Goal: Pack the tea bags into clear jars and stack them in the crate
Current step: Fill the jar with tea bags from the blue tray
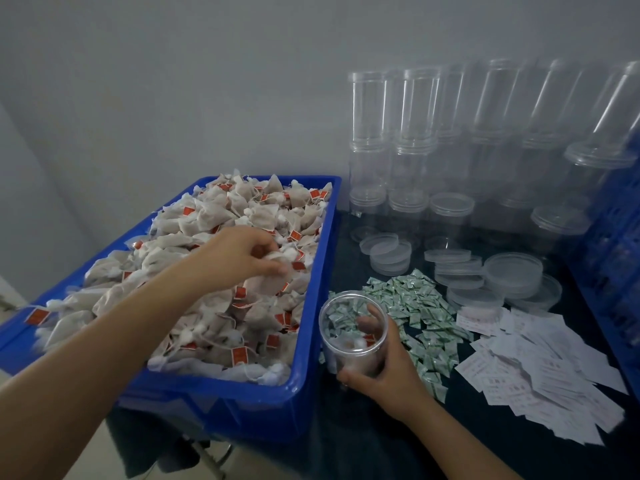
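Tea bags point(194, 258) filled a blue bin point(308, 306) at the left of the worktop point(363, 427), heaped almost to its rim, pale pouches with red tags on strings. The left hand point(242, 256) reached over the heap, its fingers curled down and pinching one bag point(273, 271) near the middle of the bin. The right hand point(377, 372) gripped a clear jar point(351, 329) just beside the bin's right wall, thumb in front and fingers wrapped round the far side, seen through the plastic. That jar stood upright and open at the top, with a few tea bags lying at its bottom. Green and white sachets point(412, 306) lay scattered on the dark worktop behind and right of the jar, some touching the hand. White paper slips point(540, 362) spread in a loose pile further right. Clear lids point(498, 275) sat in short stacks beyond the sachets. Empty jars point(412, 133) stood stacked in columns against the grey wall point(173, 81) at the back, several capped with lids. A blue crate point(620, 254) showed at the right edge, only partly in view.
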`<state>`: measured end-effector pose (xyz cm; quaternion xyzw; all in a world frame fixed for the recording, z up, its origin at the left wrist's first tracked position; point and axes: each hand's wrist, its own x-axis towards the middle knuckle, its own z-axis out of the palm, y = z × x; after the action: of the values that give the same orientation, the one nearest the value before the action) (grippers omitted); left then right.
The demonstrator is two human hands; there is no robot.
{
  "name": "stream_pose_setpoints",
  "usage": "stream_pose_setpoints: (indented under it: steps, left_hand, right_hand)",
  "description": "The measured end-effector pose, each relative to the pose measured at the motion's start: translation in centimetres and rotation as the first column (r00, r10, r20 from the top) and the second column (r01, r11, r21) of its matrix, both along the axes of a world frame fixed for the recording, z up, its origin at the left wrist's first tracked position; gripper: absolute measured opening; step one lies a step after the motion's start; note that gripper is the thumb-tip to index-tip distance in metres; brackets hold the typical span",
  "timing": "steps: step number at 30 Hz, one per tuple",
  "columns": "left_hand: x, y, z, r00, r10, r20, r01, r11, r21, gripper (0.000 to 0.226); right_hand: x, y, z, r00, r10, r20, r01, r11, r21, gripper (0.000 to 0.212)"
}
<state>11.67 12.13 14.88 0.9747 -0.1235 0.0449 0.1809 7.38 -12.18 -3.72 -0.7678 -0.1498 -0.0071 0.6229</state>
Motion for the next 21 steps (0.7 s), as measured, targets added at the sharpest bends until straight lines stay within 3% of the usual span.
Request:
stream_pose_setpoints:
  steps: [4, 7, 15, 19, 21]
  left_hand:
    - [-1.9, -3.6, 1.7, 0.992, -0.123, -0.041, 0.106, 0.949, -0.298, 0.010]
    - [-2.6, -6.1, 1.4, 0.976, -0.202, -0.084, 0.145, 0.883, -0.446, 0.010]
    - [-2.9, -8.5, -2.0, 0.949, -0.274, -0.158, 0.217, 0.926, -0.308, 0.023]
    - [-1.4, -6.1, -1.2, 0.996, -0.083, -0.036, 0.055, 0.875, -0.480, 0.016]
    - [-0.2, -4.5, -1.5, 1.000, 0.010, 0.004, -0.007, 0.884, -0.468, 0.014]
  right_hand:
    - [0.1, 0.0, 0.1, 1.000, -0.006, 0.002, 0.006, 1.000, -0.001, 0.096]
    - [0.1, 0.0, 0.2, 1.000, -0.004, -0.005, 0.004, 1.000, -0.003, 0.096]
    - [0.0, 0.0, 0.5, 1.000, 0.026, -0.012, -0.026, 1.000, 0.016, 0.097]
    - [0.0, -0.1, 0.3, 1.000, 0.010, -0.012, -0.010, 1.000, 0.001, 0.105]
    - [0.1, -0.1, 0.0, 1.000, 0.024, -0.019, -0.024, 1.000, -0.003, 0.106]
